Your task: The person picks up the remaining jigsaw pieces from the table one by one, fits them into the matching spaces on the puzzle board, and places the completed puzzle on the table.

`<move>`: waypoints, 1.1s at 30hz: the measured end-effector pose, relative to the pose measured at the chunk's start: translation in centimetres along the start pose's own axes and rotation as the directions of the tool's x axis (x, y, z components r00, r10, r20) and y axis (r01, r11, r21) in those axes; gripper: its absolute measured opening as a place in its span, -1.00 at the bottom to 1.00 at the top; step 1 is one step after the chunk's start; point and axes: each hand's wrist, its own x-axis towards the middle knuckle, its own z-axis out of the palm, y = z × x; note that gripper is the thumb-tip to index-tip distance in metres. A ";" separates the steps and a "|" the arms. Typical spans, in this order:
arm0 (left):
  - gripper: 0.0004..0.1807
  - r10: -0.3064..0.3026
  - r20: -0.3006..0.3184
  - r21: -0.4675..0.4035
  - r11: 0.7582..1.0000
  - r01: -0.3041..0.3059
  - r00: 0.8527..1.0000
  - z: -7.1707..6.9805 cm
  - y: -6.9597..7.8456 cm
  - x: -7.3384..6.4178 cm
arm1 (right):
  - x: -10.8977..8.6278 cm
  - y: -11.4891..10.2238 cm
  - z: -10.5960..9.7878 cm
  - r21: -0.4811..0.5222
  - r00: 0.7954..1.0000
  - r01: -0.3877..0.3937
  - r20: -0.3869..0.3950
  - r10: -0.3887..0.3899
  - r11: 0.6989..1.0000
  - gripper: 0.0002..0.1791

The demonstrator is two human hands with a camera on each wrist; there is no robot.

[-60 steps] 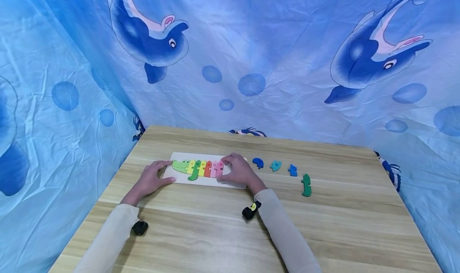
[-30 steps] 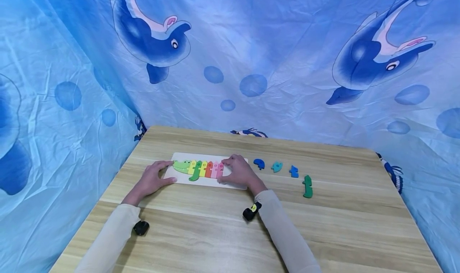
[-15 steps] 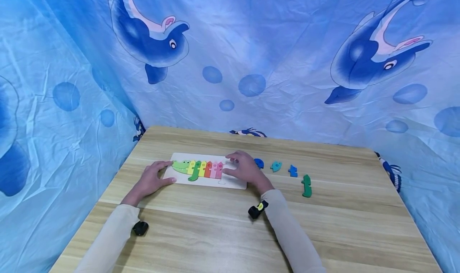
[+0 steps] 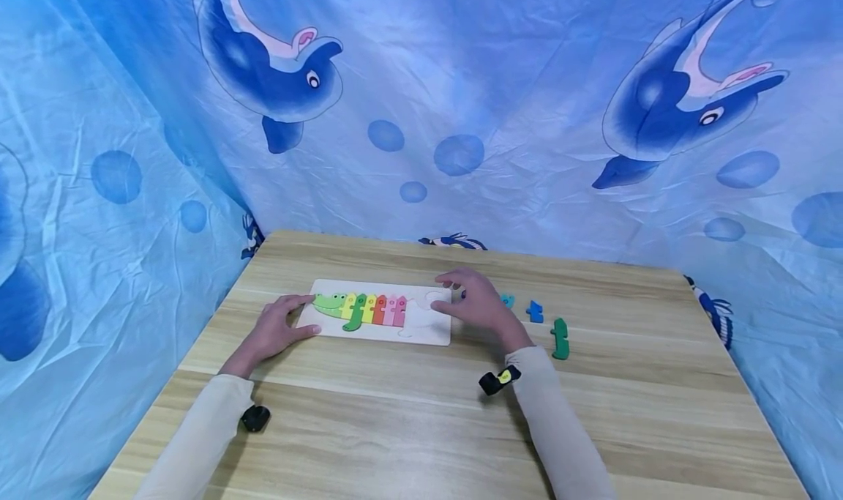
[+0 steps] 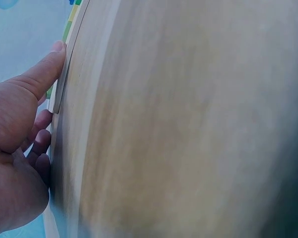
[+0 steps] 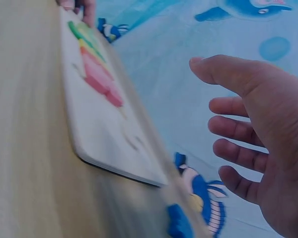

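A white puzzle board point(image 4: 421, 335) lies flat on the table, bearing a crocodile of coloured pieces: a green head point(image 4: 327, 304), a green leg point(image 4: 354, 318), yellow, red and pink body pieces point(image 4: 395, 311). To their right, bare outlines show on the board. My left hand point(image 4: 275, 331) holds the board's left end; in the left wrist view its thumb point(image 5: 49, 67) lies along the board's edge. Over the board's right end hovers my right hand point(image 4: 481, 302), thumb and fingers apart, holding nothing. It mostly hides a dark blue piece point(image 4: 464, 294).
Right of the right hand lie a partly hidden teal piece point(image 4: 508, 300), a blue piece point(image 4: 535, 311) and a long green piece point(image 4: 560, 339). Blue dolphin-print cloth point(image 4: 421, 156) stands behind and beside the wooden table point(image 4: 369, 427).
My right hand has let go of the last pink piece, which stays on the board, and has moved right and slightly away towards the loose pieces. The left hand has kept its place.
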 end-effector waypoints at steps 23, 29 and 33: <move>-0.15 -0.009 -0.001 0.007 1.000 0.009 1.000 0.0 -0.3 0.2 | -7.3 4.8 -8.2 -0.107 0.983 -0.050 -0.180 0.030 0.993 -0.41; -0.15 -0.002 -0.003 0.011 1.000 0.002 1.000 0.1 -0.3 0.3 | -9.4 6.0 -9.7 -0.129 0.979 -0.097 -0.192 0.071 0.987 -0.43; -0.16 0.009 -0.006 0.006 1.000 -0.009 1.000 0.1 -0.1 0.3 | -10.8 7.1 -10.7 -0.141 0.977 -0.118 -0.194 0.090 0.983 -0.42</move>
